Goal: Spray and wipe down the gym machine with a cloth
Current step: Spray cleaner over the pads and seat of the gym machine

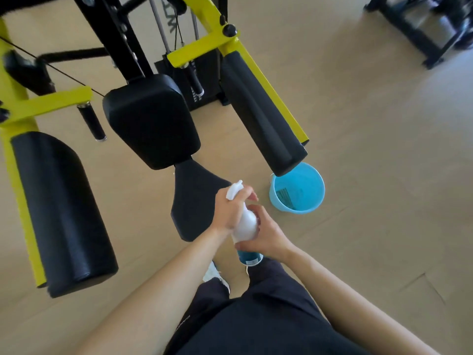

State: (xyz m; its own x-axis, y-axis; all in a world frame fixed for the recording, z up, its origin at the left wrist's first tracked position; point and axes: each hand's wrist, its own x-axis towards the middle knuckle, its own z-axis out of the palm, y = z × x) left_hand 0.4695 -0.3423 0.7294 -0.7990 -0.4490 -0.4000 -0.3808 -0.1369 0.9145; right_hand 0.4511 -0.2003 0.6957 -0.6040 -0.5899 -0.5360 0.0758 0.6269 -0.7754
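I hold a white spray bottle [246, 224] with a blue base in front of me, over the black seat [194, 196] of the gym machine. My left hand [231, 210] grips the bottle's neck just under the white trigger head. My right hand [266, 233] wraps around the bottle's lower body. The machine has a yellow frame [202, 46], a black back pad [151, 119] and two long black arm pads, one on the left [64, 211] and one on the right [258, 111]. No cloth is in view.
A light blue bucket [298, 189] stands on the beige floor just right of the seat, partly under the right arm pad. Another dark equipment rack [430, 24] stands at the far right. My dark trousers and a white shoe [212, 274] show below.
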